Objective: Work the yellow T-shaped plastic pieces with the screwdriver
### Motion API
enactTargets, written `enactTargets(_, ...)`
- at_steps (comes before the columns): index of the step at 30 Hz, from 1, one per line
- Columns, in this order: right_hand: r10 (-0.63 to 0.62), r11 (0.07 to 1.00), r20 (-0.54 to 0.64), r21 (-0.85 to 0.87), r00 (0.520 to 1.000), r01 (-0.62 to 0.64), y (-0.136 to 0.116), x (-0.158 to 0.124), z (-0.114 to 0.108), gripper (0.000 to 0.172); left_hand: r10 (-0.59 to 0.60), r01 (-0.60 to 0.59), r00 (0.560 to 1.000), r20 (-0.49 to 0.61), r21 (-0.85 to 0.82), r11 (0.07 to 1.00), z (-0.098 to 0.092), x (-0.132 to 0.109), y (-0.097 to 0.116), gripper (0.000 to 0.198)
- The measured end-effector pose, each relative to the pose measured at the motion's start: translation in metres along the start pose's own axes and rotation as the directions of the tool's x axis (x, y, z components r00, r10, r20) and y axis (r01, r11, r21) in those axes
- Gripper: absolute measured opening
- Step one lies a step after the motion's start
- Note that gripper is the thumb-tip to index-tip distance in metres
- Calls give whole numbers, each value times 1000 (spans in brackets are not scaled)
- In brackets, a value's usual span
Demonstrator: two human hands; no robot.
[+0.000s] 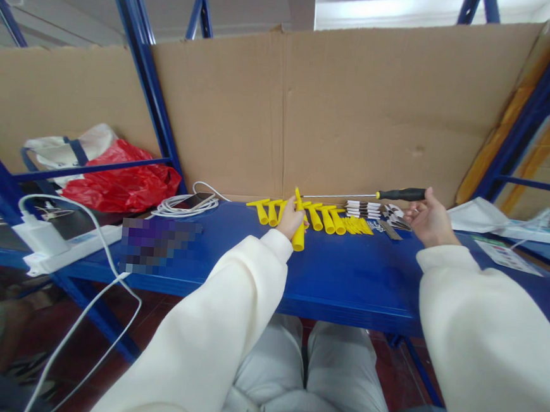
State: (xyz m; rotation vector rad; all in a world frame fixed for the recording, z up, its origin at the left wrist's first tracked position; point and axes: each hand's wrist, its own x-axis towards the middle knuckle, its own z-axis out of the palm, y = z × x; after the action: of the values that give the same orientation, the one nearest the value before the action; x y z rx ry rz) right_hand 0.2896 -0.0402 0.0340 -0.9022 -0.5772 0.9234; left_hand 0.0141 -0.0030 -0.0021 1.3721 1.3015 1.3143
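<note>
My left hand [289,220] is closed round a yellow plastic piece [298,228] that stands tilted on the blue shelf [345,281]. My right hand [429,218] grips the black handle of a long screwdriver [400,194], whose metal shaft points left over the parts. Between my hands lie several yellow plastic pieces [324,217] in a row, with a stack of small white and black parts [363,209] and some flat metal pieces [394,223] beside them.
A cardboard sheet [340,109] walls the back of the shelf. At the left are a coiled white cable [184,206], a red bag [124,181], a white bag [70,147] and a white power strip [62,246]. White items [484,216] lie at the right. Blue rack posts [143,62] frame the shelf.
</note>
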Motion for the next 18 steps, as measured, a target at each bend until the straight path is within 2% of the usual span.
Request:
enactTargets(9, 26, 1000, -106, 9, 994, -25, -1, -8, 8, 40, 4, -4, 1000, 16, -4, 1000, 1, 0, 0, 67)
enactTargets(14, 35, 999, -88, 23, 995, -33, -2, -8, 8, 40, 16, -16, 1000, 19, 2, 1000, 0, 4, -3, 66)
enactTargets(18, 11, 999, -19, 34, 1000, -10, 4, 7, -3, 38, 9, -10, 1000, 17, 5, 1000, 0, 3, -2, 66)
